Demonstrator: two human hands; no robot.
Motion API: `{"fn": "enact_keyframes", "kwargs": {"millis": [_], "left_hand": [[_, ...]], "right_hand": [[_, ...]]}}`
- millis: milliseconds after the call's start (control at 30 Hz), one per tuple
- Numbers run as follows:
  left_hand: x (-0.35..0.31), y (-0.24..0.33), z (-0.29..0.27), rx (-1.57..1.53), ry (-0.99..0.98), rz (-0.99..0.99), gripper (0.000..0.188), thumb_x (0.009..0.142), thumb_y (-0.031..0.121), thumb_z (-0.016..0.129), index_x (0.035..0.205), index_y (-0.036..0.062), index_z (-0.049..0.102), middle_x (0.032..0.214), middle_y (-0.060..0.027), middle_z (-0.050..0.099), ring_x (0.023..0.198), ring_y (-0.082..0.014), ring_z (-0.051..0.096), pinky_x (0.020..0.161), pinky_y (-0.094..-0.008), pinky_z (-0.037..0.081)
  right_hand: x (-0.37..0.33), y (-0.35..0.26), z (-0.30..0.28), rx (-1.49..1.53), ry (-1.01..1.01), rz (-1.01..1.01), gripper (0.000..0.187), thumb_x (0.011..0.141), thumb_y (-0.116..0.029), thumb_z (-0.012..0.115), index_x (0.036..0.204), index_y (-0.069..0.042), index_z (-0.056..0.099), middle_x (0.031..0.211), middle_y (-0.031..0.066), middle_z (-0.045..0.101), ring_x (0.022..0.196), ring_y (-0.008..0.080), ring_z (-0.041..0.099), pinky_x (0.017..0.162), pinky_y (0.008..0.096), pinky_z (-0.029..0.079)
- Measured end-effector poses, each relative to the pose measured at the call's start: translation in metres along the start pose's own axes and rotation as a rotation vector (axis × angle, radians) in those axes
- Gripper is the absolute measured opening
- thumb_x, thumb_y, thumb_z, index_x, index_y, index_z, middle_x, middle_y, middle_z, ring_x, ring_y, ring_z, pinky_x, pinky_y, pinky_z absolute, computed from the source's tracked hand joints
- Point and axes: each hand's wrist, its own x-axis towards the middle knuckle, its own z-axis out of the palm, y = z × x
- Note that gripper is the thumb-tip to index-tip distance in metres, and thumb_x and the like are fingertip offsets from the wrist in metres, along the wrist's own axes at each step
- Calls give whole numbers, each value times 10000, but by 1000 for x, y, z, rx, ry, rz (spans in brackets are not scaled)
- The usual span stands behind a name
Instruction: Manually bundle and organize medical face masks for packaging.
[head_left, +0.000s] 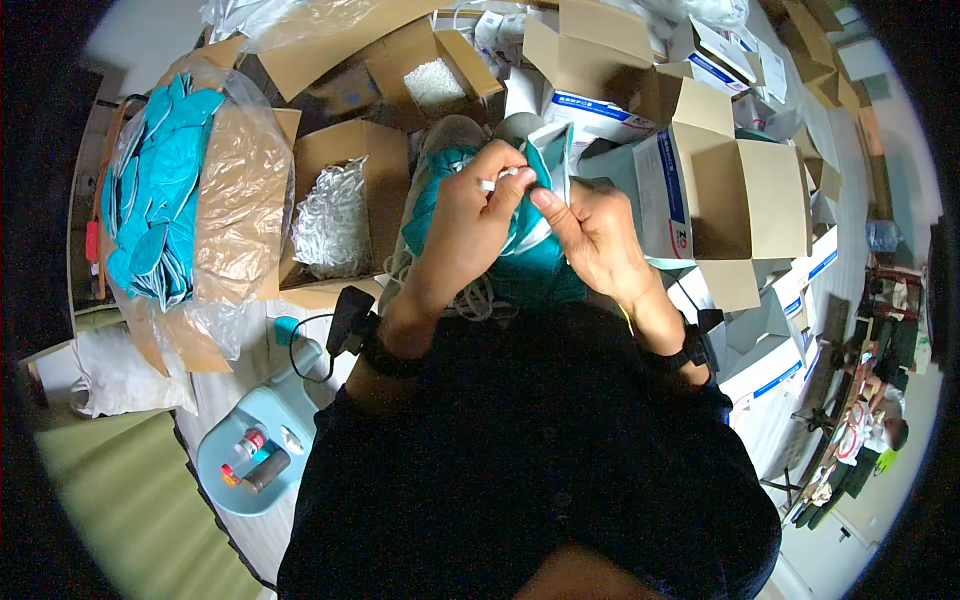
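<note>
Both my hands meet over my lap on a teal fabric mask [550, 160] with a white lining. Thumb and fingers of my left hand [468, 205] are closed at its left edge, with a short white strip [488, 185] showing between them. My right hand [600, 235] pinches the opposite edge between thumb and bent fingers. The fingertips hide part of the fabric. More teal fabric [540, 278] lies below my hands, and another teal piece [422, 220] shows left of my left wrist. Loose white cords [475, 300] hang close to my body.
On the left stands a plastic-lined carton holding many teal pieces [165, 200]. Beside it, a cardboard box contains white cords [335, 220]. Open cartons [740, 195] crowd the right. A light-blue tub [220, 455] with a bottle sits lower left. Another person [885, 425] is far right.
</note>
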Motion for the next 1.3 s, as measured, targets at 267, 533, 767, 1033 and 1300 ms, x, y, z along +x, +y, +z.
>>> {"fn": "enact_keyframes", "kwargs": {"millis": [267, 533, 767, 1033, 1300], "left_hand": [[21, -25, -64, 223, 328, 29, 272, 907, 290, 560, 838, 27, 576, 673, -56, 572, 630, -135, 547, 570, -292, 439], [-9, 9, 3, 60, -147, -112, 298, 900, 298, 604, 909, 2, 570, 773, -60, 588, 682, -122, 529, 598, -292, 434], [-20, -7, 6, -227, -78, -222, 297, 937, 280, 555, 972, -15, 568, 714, -53, 573, 627, -116, 522, 561, -276, 433], [-25, -8, 0, 119, -116, -49, 269, 950, 262, 526, 889, 5, 581, 607, -146, 529, 519, -177, 485, 513, -322, 403], [-58, 8, -46, 263, 57, 118, 244, 946, 259, 537, 976, 31, 619, 651, -130, 566, 567, -207, 518, 541, -320, 416]], "right_hand": [[-17, -6, -25, 643, 111, 125, 329, 955, -173, 532, 667, -18, 556, 569, -64, 450, 556, 34, 358, 485, 237, 317], [-1, 2, 5, -134, 6, -95, 341, 844, -334, 651, 718, -36, 546, 602, 205, 552, 576, 425, 561, 505, 465, 422], [5, 0, -9, 250, -281, 14, 188, 858, -147, 670, 842, 9, 566, 685, 15, 526, 638, 51, 449, 540, 257, 362], [8, 21, 2, 435, 35, 56, 114, 863, -108, 646, 814, -5, 645, 626, 25, 562, 604, 60, 474, 542, 246, 406], [27, 98, -25, 197, 433, 127, 163, 883, -132, 610, 777, -18, 656, 693, 26, 642, 631, 80, 530, 590, 248, 426]]}}
